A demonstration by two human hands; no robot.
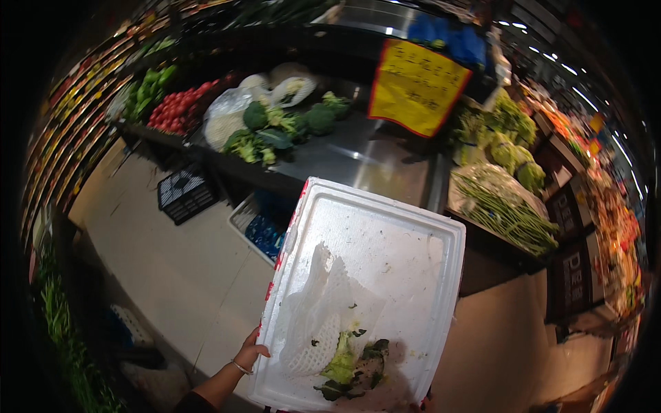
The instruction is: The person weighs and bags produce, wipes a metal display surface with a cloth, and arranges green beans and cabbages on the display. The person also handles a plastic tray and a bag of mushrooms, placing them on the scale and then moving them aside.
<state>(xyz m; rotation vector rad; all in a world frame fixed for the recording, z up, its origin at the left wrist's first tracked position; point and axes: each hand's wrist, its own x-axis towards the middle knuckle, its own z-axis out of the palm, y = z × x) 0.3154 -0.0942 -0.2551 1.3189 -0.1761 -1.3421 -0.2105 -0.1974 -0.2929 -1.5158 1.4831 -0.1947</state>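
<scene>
My left hand [251,353] grips the left edge of a white styrofoam box lid or shallow tray [408,248], thumb over the rim; a bracelet circles the wrist. In its lower part lie white foam netting [320,335], a pale green broccoli or cauliflower stalk [341,359] and torn dark leaves [374,351], with small scraps scattered about. At the bottom right edge of the tray a small dark and red patch shows, but my right hand cannot be made out. Beyond the tray, broccoli heads [317,118] and netted or bagged produce [224,124] sit on a metal display shelf [356,160].
A black plastic crate [186,191] and a white basket with blue contents [263,232] stand low under the display. Tomatoes [175,108] and green peppers [155,85] lie far left. A yellow sign [418,88] hangs above the shelf. Long green beans [506,211] and leafy greens [516,155] are at right.
</scene>
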